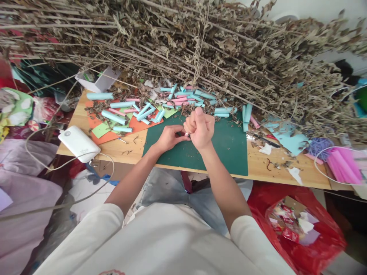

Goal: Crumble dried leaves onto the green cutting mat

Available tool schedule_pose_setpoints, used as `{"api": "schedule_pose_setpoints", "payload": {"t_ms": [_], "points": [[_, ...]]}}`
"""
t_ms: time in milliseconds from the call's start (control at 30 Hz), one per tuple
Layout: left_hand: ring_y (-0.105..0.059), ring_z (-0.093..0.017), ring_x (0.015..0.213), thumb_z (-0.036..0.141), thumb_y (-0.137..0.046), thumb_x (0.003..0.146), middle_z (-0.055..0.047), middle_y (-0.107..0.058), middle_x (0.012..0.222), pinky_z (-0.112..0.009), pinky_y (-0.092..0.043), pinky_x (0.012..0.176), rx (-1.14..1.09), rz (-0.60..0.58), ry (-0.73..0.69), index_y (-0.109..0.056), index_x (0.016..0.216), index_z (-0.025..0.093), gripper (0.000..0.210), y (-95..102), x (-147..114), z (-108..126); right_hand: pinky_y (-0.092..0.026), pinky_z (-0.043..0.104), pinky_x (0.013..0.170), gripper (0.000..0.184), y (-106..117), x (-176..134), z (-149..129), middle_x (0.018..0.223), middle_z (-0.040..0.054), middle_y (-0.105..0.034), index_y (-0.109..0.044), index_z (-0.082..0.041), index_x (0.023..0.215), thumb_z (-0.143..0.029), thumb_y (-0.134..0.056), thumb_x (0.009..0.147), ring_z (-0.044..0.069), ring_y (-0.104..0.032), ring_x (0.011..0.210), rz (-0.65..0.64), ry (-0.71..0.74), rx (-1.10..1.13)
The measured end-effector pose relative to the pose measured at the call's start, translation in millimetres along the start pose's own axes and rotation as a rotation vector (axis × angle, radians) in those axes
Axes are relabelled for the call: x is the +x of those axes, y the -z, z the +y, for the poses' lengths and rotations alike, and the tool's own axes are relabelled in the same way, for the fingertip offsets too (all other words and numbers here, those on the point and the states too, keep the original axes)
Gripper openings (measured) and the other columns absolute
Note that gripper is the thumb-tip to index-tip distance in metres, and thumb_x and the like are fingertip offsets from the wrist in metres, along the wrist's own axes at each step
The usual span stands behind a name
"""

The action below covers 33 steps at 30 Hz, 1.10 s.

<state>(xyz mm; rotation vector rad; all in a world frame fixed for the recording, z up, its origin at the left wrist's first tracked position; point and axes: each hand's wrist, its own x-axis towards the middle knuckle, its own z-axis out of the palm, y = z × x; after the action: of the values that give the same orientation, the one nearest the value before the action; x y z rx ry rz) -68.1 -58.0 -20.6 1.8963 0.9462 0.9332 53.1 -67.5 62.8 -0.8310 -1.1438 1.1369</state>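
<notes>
While mat [228,149] opens rightward, left hand [171,137] and right hand [200,128] seemingly pinch something white [187,134].

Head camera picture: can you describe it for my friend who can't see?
A person's left hand and fisted right hand are close together over a green mat on a wooden table. Blue and pink rolls lie beyond, beside dried plants.

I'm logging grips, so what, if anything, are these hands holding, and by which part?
A small white thing shows between the left hand and the closed right hand; what it is, and which part is gripped, cannot be told.
</notes>
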Motion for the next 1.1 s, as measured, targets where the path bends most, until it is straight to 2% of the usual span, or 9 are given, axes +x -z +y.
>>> {"api": "schedule_pose_setpoints", "payload": {"t_ms": [267, 400, 500, 567, 667, 733, 833, 900, 1100], "points": [[-0.057, -0.013, 0.063, 0.053, -0.070, 0.078, -0.003, -0.066, 0.071, -0.023, -0.045, 0.060, 0.005, 0.008, -0.007, -0.066, 0.075, 0.013, 0.040, 0.8, -0.2, -0.2, -0.017, 0.024, 0.039, 0.065, -0.6, 1.2, 0.7, 0.044, -0.0092, -0.019, -0.026, -0.023, 0.049, -0.073, -0.047, 0.085, 0.005, -0.019, 0.037, -0.029, 0.002, 0.072], [-0.059, -0.013, 0.065, 0.053, -0.071, 0.078, -0.004, -0.067, 0.074, -0.023, -0.045, 0.060, -0.003, -0.002, 0.014, -0.067, 0.075, 0.014, 0.040, 1.5, -0.7, 2.2, -0.022, 0.024, 0.042, 0.061, 6.0, -3.3, 0.7, 0.046, -0.0084, -0.022, -0.028, -0.022, 0.051, -0.067, -0.047, 0.089, 0.007, -0.023, 0.040, -0.036, 0.003, 0.009], [-0.060, -0.014, 0.068, 0.052, -0.070, 0.079, -0.004, -0.068, 0.077, -0.022, -0.046, 0.061, -0.012, -0.008, 0.017, -0.068, 0.079, 0.014, 0.038, 1.9, -1.0, 3.5, -0.033, 0.025, 0.051, 0.045, 16.0, -8.6, -5.4, 0.056, -0.0053, -0.039, -0.045, -0.021, 0.062, -0.055, -0.054, 0.091, 0.009, -0.038, 0.051, -0.073, 0.063, -0.174], [-0.060, -0.014, 0.067, 0.051, -0.069, 0.079, -0.003, -0.068, 0.075, -0.022, -0.046, 0.061, 0.000, -0.004, 0.009, -0.069, 0.079, 0.014, 0.037, 1.9, -1.1, 3.4, -0.041, 0.027, 0.063, 0.030, 23.1, -12.6, -13.1, 0.076, 0.0001, -0.054, -0.059, -0.021, 0.078, -0.048, -0.057, 0.090, 0.012, -0.051, 0.068, -0.109, 0.112, -0.384], [-0.060, -0.013, 0.067, 0.052, -0.070, 0.079, -0.003, -0.068, 0.075, -0.022, -0.047, 0.062, 0.010, -0.003, 0.012, -0.069, 0.080, 0.015, 0.037, 1.6, -1.2, 3.2, -0.044, 0.029, 0.071, 0.025, 34.0, -19.9, -28.2, 0.091, 0.0046, -0.061, -0.068, -0.020, 0.090, -0.042, -0.055, 0.092, 0.015, -0.056, 0.081, -0.122, 0.125, -0.649], [-0.061, -0.013, 0.068, 0.052, -0.072, 0.078, -0.004, -0.069, 0.077, -0.022, -0.047, 0.062, -0.005, -0.004, 0.024, -0.070, 0.081, 0.015, 0.036, 1.1, -1.4, 3.7, -0.041, 0.027, 0.064, 0.025, 43.1, -26.2, -37.7, 0.082, 0.0028, -0.062, -0.071, -0.021, 0.087, -0.040, -0.056, 0.092, 0.013, -0.054, 0.071, -0.054, 0.117, -0.702], [-0.063, -0.014, 0.071, 0.050, -0.074, 0.076, -0.005, -0.070, 0.079, -0.021, -0.047, 0.060, -0.024, 0.005, 0.044, -0.071, 0.080, 0.016, 0.035, 0.6, -1.6, 5.9, -0.033, 0.025, 0.052, 0.026, 59.0, -38.1, -44.3, 0.066, -0.0009, -0.060, -0.072, -0.021, 0.083, -0.043, -0.061, 0.090, 0.010, -0.046, 0.055, 0.246, 0.150, -0.639], [-0.063, -0.014, 0.072, 0.049, -0.074, 0.076, -0.005, -0.070, 0.080, -0.021, -0.047, 0.060, -0.030, 0.006, 0.050, -0.071, 0.080, 0.015, 0.034, 0.6, -1.5, 7.5, -0.028, 0.024, 0.047, 0.028, 67.4, -47.4, -40.4, 0.058, -0.0031, -0.055, -0.072, -0.020, 0.081, -0.045, -0.062, 0.088, 0.009, -0.041, 0.048, 0.379, 0.136, -0.597], [-0.063, -0.013, 0.072, 0.051, -0.073, 0.076, -0.006, -0.070, 0.080, -0.021, -0.048, 0.060, -0.026, -0.012, 0.053, -0.072, 0.082, 0.016, 0.036, 1.6, -1.6, 9.8, -0.034, 0.022, 0.047, 0.029, 66.2, -72.0, -7.7, 0.058, -0.0017, -0.057, -0.072, -0.017, 0.081, -0.044, -0.062, 0.087, 0.010, -0.049, 0.051, 0.411, 0.024, -0.673]]}}
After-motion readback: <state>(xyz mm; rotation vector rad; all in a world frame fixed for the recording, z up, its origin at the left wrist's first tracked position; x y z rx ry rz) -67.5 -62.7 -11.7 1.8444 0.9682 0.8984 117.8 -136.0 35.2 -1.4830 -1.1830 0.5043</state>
